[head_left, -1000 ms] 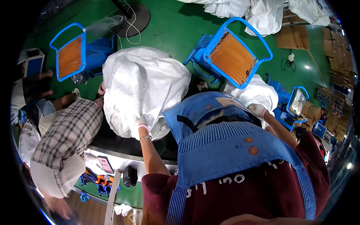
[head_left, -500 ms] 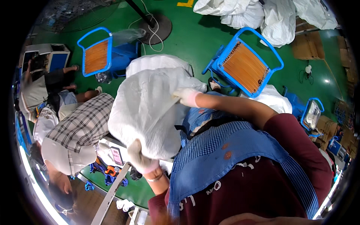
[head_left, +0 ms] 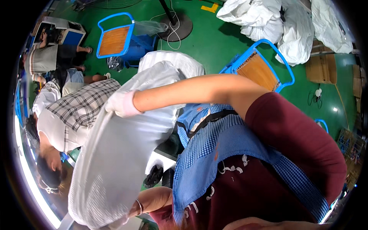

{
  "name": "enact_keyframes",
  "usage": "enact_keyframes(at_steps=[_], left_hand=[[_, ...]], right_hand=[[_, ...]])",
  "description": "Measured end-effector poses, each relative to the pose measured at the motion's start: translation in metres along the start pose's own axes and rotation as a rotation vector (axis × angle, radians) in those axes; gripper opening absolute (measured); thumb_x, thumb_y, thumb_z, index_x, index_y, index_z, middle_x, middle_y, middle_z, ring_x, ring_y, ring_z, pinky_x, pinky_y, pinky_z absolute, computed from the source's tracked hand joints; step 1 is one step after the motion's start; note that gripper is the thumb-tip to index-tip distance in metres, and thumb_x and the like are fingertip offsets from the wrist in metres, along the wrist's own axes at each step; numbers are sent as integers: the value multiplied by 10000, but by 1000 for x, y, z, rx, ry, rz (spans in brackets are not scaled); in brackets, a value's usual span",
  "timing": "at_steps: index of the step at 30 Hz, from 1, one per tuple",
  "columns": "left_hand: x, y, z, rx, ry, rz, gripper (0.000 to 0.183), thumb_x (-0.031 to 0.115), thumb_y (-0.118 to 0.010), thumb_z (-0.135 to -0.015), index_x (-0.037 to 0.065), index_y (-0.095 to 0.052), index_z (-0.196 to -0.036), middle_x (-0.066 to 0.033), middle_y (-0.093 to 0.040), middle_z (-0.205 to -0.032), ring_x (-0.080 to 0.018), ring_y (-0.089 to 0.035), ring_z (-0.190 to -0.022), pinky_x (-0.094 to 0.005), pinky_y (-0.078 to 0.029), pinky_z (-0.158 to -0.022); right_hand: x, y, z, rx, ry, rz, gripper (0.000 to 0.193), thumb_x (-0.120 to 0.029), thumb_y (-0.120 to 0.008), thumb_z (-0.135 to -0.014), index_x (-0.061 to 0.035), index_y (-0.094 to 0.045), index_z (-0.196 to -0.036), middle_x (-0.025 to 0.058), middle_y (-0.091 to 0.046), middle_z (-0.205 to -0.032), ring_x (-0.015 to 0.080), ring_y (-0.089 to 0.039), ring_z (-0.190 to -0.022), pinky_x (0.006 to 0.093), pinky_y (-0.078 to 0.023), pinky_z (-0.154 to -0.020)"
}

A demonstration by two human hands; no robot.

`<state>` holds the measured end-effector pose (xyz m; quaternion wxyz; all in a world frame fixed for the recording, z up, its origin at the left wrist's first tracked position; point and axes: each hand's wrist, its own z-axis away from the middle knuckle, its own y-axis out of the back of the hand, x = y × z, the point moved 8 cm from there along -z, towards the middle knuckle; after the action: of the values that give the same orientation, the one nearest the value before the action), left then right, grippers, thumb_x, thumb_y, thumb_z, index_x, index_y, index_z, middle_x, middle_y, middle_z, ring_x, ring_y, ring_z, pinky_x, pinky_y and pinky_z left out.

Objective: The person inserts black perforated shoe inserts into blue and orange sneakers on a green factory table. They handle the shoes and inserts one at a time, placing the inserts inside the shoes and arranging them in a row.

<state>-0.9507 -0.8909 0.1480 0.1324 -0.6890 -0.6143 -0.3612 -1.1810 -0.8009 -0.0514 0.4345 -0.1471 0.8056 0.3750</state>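
A large white woven sack (head_left: 126, 142) stretches in front of me, from beside my lap down to the lower left. My right hand (head_left: 120, 104), in a white glove with a pink cuff, is closed on the sack's upper left edge. My right forearm crosses over the sack. My left hand (head_left: 123, 220) is at the sack's lower end, mostly behind the white material. Its fingers are hidden, so its grip does not show. Another full-looking white sack (head_left: 188, 64) lies just beyond the one in my hand.
Blue-framed chairs with wooden tops stand ahead, one on the left (head_left: 114, 41) and one on the right (head_left: 258, 73). White sacks (head_left: 295, 42) and a cardboard box (head_left: 321, 68) are at the far right. A co-worker in a plaid garment (head_left: 82, 101) bends close on my left. A round stand base (head_left: 180, 28) stands beyond.
My right hand has moved left and nearer with the sack's edge. The sack, bunched before, is now drawn out toward the lower left. My left hand has moved down behind it.
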Motion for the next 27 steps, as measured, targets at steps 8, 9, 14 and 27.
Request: enact_keyframes(at_steps=[8, 9, 14, 27], left_hand=[[-108, -158, 53, -214, 689, 376, 431, 268, -589, -899, -40, -555, -1198, -152, -578, -1201, -244, -542, -1099, -393, -397, -993], [-115, -201, 73, -309, 792, 477, 440, 272, -577, -908, -41, -552, -1217, -157, -575, -1225, -247, -539, -1126, -396, -390, -1020], [-254, -285, 165, -548, 990, 635, 513, 239, -560, -899, -92, -492, -1285, -187, -522, -1321, -275, -501, -1195, -381, -370, -1044], [-118, -256, 307, -1918, 396, 66, 481, 320, -631, -906, -44, -580, -1217, -168, -628, -1130, -215, -603, -963, -260, -468, -863]], right_hand=[[149, 44, 86, -80, -518, 95, 418, -255, -577, -807, -47, -626, -1166, 208, -639, -1156, 358, -603, -1093, 431, -476, -945], [180, 67, 127, 56, -463, 276, 474, -322, -585, -827, -60, -601, -1222, 204, -630, -1181, 357, -594, -1110, 433, -465, -961], [200, 123, 366, -190, -1030, 320, 425, -372, -512, -844, -45, -671, -1063, 235, -664, -1058, 386, -649, -966, 456, -505, -873], [-71, 146, 628, 364, -1615, -37, 273, -291, -542, -909, -79, -667, -1027, 143, -686, -947, 296, -657, -884, 376, -501, -795]])
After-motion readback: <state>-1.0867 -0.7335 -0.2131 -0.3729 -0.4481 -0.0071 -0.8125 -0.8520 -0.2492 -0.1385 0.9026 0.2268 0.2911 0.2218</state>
